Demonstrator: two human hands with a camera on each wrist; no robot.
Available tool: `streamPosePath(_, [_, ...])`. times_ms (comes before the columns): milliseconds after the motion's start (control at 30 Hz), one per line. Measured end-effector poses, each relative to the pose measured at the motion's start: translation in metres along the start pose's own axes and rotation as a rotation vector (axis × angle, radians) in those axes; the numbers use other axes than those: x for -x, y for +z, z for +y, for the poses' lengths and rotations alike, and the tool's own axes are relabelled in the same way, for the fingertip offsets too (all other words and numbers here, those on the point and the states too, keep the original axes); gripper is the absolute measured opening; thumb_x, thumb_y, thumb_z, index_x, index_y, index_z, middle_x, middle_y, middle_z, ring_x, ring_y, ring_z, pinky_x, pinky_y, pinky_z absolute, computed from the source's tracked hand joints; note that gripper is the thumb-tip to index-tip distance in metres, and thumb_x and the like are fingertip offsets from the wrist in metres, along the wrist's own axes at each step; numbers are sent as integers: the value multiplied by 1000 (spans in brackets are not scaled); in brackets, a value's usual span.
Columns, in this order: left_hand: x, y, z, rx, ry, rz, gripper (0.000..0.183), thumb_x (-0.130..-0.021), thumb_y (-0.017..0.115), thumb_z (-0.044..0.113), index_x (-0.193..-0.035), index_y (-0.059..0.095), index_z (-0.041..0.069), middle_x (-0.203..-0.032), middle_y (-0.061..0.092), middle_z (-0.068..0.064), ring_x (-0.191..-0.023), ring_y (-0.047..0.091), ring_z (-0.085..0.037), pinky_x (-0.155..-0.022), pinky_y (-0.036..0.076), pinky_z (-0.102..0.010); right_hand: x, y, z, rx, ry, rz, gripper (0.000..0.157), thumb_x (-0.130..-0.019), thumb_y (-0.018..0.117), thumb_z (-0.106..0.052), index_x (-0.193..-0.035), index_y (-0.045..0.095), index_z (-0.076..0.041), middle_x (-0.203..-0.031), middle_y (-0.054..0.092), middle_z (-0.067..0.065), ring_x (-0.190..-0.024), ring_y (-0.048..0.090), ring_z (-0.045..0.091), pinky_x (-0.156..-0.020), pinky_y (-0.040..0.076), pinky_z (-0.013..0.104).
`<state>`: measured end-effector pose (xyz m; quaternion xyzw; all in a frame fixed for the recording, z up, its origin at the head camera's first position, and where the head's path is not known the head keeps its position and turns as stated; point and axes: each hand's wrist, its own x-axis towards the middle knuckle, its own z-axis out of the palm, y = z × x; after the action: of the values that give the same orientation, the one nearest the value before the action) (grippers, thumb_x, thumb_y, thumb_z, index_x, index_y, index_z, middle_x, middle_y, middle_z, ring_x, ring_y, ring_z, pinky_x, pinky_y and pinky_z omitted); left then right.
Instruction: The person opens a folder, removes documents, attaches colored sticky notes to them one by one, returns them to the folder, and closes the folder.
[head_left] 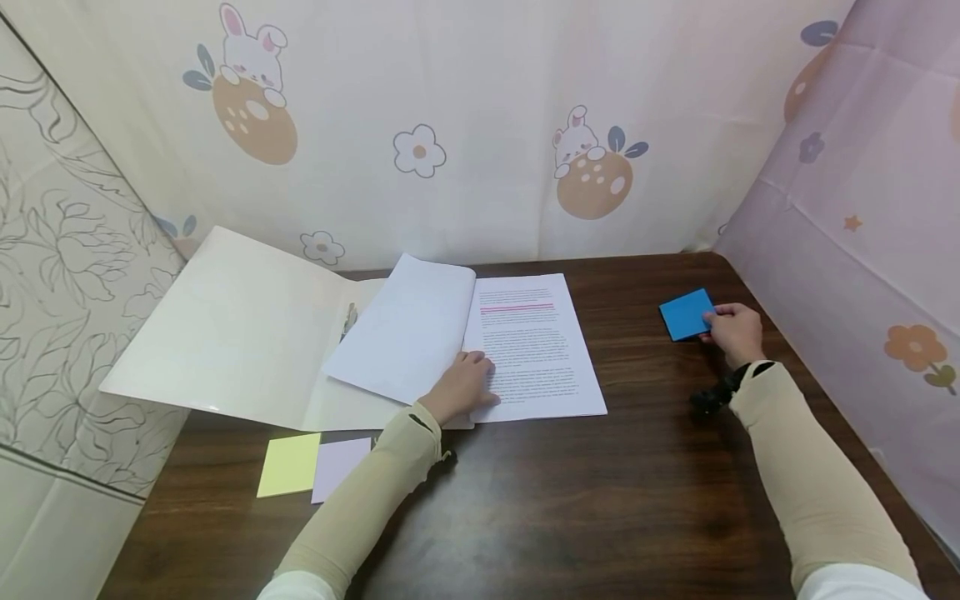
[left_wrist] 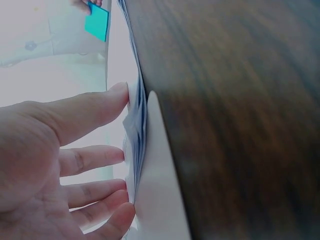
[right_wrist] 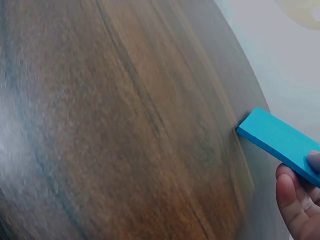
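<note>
At the right of the table, my right hand [head_left: 737, 335] pinches a blue sticky note pad [head_left: 684, 317] by its near right corner. In the right wrist view, the thumb is on top of the pad [right_wrist: 280, 137] and fingers are beneath it. My left hand [head_left: 459, 390] rests on a stack of printed pages [head_left: 536, 358], fingers spread along the fold of the turned-over sheets [head_left: 412, 325]. In the left wrist view its fingertips touch the paper near the stack's edge. The pages lie in an open white folder [head_left: 232, 333] with a metal clip [head_left: 349, 320]. A pink line marks the printed page.
A yellow sticky note pad [head_left: 289, 465] and a lilac one [head_left: 339, 467] lie below the folder, near my left forearm. The dark wooden table [head_left: 585, 508] meets a patterned curtain [head_left: 480, 125] at the back and right. The folder's cover reaches the left wall.
</note>
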<state>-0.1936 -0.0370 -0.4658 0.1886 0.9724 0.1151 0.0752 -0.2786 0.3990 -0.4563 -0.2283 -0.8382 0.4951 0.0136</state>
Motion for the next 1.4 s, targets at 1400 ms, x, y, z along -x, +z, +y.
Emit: streamPosePath(1400, [-1, -5, 3, -12, 8, 13, 57, -80, 79, 35, -125, 62, 3, -132, 58, -15, -119, 51, -30, -105, 42, -37, 43, 26, -34, -363, -63, -248, 19, -96, 59, -21, -112, 51, -15, -100, 52, 0, -69, 65, 5, -69, 56, 20])
